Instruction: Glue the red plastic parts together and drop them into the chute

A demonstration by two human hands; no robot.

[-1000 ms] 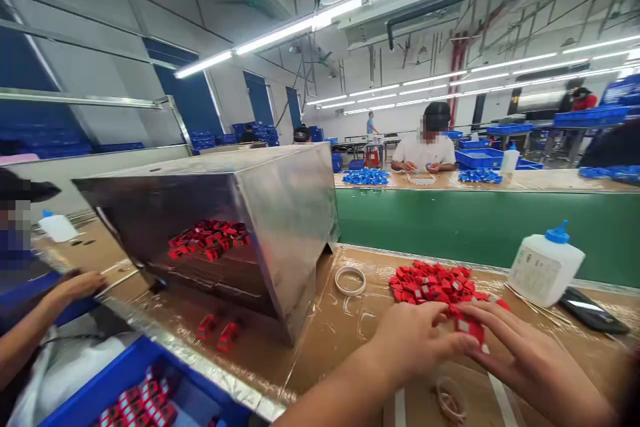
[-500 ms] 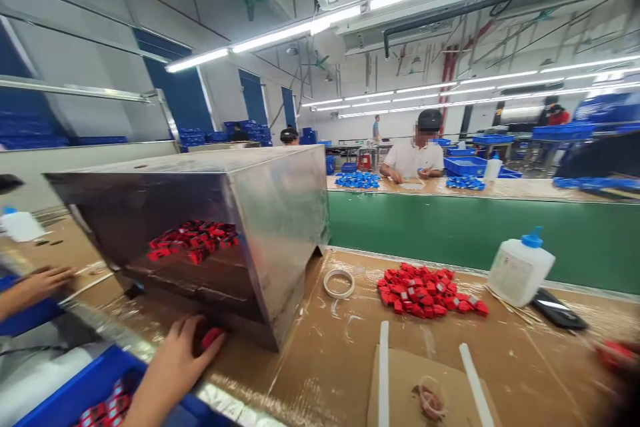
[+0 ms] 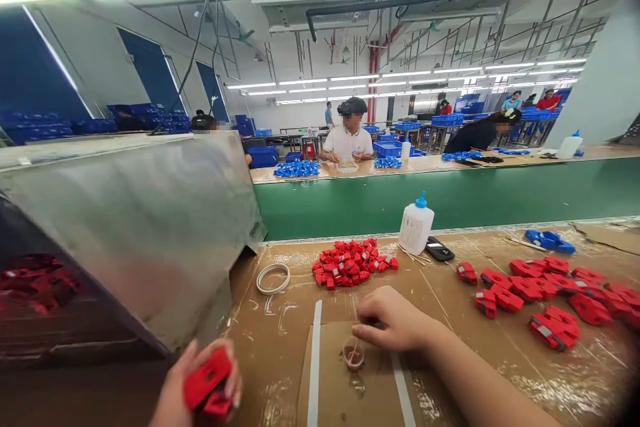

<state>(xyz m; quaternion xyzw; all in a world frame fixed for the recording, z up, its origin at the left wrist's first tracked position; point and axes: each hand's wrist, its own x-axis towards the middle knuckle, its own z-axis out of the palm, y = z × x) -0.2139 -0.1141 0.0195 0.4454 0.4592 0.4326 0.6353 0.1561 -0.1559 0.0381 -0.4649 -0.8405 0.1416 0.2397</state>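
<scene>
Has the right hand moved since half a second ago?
Yes, leftward: judged against the black phone, the right hand has gone from its right side to its left, beside the small cup.

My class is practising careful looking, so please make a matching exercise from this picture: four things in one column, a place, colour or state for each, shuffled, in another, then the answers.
Things
1. Left hand
2. Bottle
3. Right hand
4. Tape roll

Descriptions
A. Close to the small cup
B. Between the metal box and the red pile
C. Holding something red
D. White, with a blue cap

Pairs: 1-C, 2-D, 3-A, 4-B
</scene>
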